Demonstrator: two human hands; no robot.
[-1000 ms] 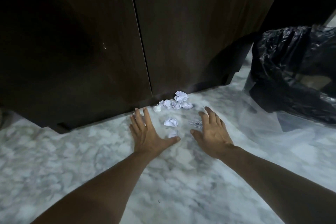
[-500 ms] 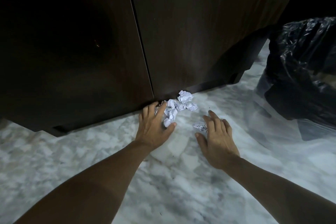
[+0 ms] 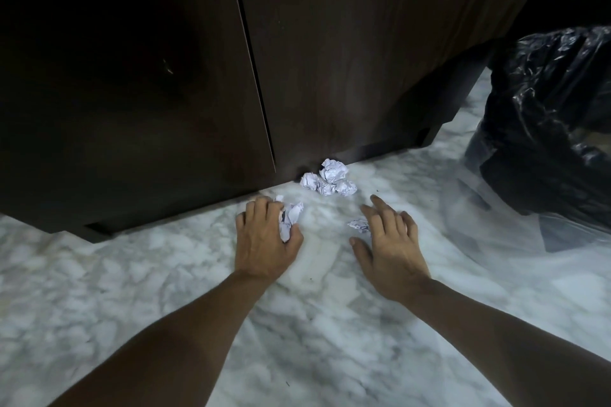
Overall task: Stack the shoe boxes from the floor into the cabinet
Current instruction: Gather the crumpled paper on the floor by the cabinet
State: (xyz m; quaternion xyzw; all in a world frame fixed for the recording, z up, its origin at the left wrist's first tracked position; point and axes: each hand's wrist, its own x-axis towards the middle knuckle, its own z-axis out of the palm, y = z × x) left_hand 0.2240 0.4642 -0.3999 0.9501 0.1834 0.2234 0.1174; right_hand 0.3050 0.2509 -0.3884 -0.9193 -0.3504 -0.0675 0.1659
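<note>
On the marble floor [image 3: 330, 324] before the closed cabinet [image 3: 330, 59], my left hand [image 3: 264, 241] holds crumpled paper [image 3: 290, 216]; my right hand [image 3: 390, 241] is spread wide beside a small scrap [image 3: 358, 225]. No shoe boxes are visible. I should gather the far paper pile [image 3: 329, 182] gently toward me.

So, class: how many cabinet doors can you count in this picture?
2. The left door fills the upper left. The right door stands beside it, across a thin vertical gap, above the crumpled paper. Both are shut. More doors may lie outside the frame.
</note>
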